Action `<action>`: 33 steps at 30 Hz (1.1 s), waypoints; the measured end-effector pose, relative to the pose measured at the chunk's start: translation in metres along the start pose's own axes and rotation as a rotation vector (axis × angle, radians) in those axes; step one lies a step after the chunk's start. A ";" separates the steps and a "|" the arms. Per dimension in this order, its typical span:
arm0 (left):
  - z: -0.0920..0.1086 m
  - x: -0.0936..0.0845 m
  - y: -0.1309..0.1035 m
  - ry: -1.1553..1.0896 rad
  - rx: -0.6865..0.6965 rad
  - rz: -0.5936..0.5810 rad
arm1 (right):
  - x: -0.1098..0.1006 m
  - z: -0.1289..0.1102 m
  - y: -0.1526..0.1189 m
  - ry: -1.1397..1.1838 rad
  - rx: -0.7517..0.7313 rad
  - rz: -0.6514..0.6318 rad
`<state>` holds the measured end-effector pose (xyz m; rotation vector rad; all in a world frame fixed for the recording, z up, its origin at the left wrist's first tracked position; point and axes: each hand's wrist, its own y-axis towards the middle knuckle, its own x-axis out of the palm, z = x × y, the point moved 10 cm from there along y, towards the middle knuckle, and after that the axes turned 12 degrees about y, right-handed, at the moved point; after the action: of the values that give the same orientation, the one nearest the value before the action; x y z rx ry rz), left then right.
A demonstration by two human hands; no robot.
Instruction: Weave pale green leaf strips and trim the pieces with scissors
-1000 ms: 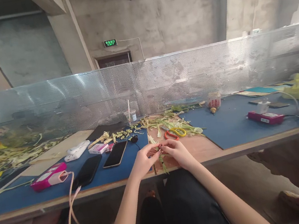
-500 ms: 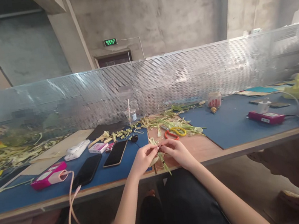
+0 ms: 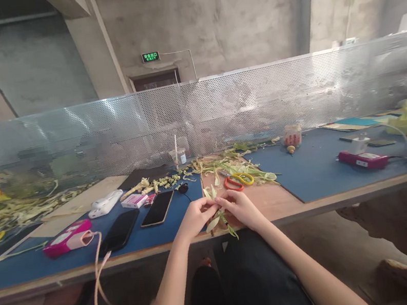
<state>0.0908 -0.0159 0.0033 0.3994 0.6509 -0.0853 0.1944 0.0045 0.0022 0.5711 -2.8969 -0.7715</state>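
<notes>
Near the table's front edge, my left hand [image 3: 198,218] and my right hand [image 3: 241,207] meet fingertip to fingertip, closed on a small pale green leafy piece [image 3: 222,218]. Its leaves stick out above and below my fingers, the lower ones hanging toward the edge. My fingers cover its middle. Scissors with red and yellow handles [image 3: 240,180] lie just beyond my right hand. Behind them spreads a heap of pale green leaves and strips [image 3: 224,163].
On the left lie two black phones [image 3: 157,208], a pink-and-white box [image 3: 134,201], a white device [image 3: 105,204] and a magenta device [image 3: 67,238] with a cable. A plastic cup [image 3: 180,157] stands behind; at right are a jar [image 3: 292,135] and another magenta device [image 3: 363,159].
The leafy piece has turned a little between my fingers; its leaves now spread wider and hang slightly further right. My hands have barely moved.
</notes>
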 end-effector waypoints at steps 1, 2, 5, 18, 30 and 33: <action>-0.001 0.000 0.000 0.004 -0.002 -0.003 | 0.000 0.001 0.000 -0.017 -0.008 -0.002; -0.002 0.000 0.000 0.008 -0.005 -0.003 | -0.001 0.002 0.001 -0.019 -0.010 -0.001; -0.002 -0.002 0.000 0.022 -0.007 0.018 | -0.003 0.006 0.000 0.015 0.000 0.000; 0.000 -0.004 0.000 0.089 0.011 0.040 | 0.001 -0.002 -0.001 0.033 -0.033 -0.038; 0.006 -0.002 -0.001 0.002 0.015 0.008 | -0.006 0.001 -0.001 -0.021 -0.027 0.037; 0.005 0.003 -0.001 0.005 0.016 -0.028 | -0.007 0.001 -0.001 -0.028 -0.025 0.057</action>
<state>0.0959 -0.0186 0.0050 0.4060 0.6613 -0.1163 0.2013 0.0071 0.0012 0.4773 -2.9102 -0.8135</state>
